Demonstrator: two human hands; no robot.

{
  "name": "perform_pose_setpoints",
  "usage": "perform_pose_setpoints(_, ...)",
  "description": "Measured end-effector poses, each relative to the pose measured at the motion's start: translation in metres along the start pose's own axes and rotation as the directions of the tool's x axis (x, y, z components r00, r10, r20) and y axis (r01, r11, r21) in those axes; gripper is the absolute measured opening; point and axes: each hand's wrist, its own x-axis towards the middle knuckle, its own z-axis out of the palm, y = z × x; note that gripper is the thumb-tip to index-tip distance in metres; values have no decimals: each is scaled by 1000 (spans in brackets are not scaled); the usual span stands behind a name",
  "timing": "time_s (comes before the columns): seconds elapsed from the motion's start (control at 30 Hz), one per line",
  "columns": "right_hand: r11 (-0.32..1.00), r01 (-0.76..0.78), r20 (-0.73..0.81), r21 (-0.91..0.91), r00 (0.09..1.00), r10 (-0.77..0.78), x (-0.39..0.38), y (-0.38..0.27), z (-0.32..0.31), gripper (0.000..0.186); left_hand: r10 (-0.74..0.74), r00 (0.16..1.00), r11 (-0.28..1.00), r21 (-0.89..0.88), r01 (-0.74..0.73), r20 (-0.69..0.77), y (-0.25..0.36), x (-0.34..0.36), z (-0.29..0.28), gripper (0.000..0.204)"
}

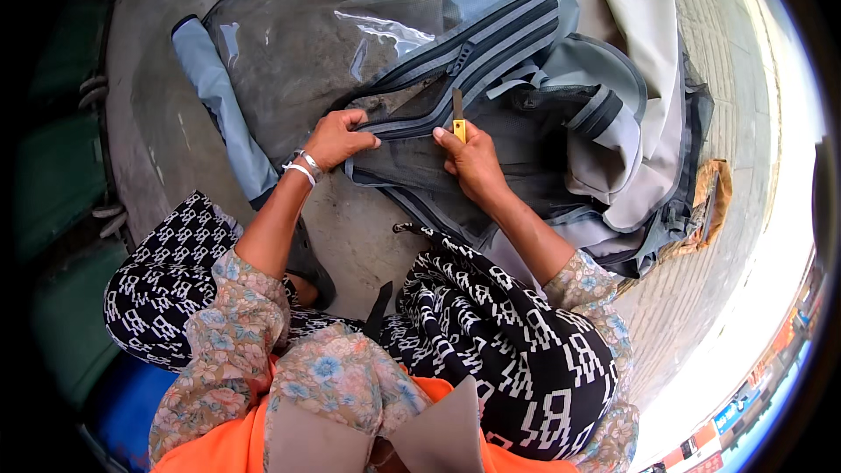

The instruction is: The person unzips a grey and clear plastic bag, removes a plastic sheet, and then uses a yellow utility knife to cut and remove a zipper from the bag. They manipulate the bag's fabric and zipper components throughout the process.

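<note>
A dark zipper band (407, 127) with grey stripes curves along the edge of a clear plastic sheet (302, 44). My left hand (333, 142) pinches the band's near end between thumb and fingers. A little to the right, my right hand (477, 162) is closed round a yellow utility knife (460, 130), its narrow blade out and pointing away from me. The right thumb rests at the band's edge, so the band is also touched there. Dark mesh fabric (420, 160) hangs below the band and spreads under the right hand. A zipper pull (462, 57) shows farther up the band.
A pale blue fabric strip (219, 92) lies left of the plastic. Crumpled grey-white fabric (644, 31) is heaped at the right, near a torn brown piece (717, 201) on the paving. Green containers (74, 289) stand at the left edge.
</note>
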Motion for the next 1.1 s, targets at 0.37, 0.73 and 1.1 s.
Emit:
perform_pose_setpoints(0.37,868,396,-403,-300,772,-491,36,-84,-68,42,4,1000,695,719,-14,15,32,-10,21,37)
perform_pose_setpoints(0.73,939,345,-530,9,798,-288,104,-77,-63,40,53,858,991,134,18,-511,81,99,100,39)
perform_pose_setpoints(1.1,797,492,-429,350,841,-331,59,-108,-42,29,-334,848,544,-819,-184,-412,108,100,115,25)
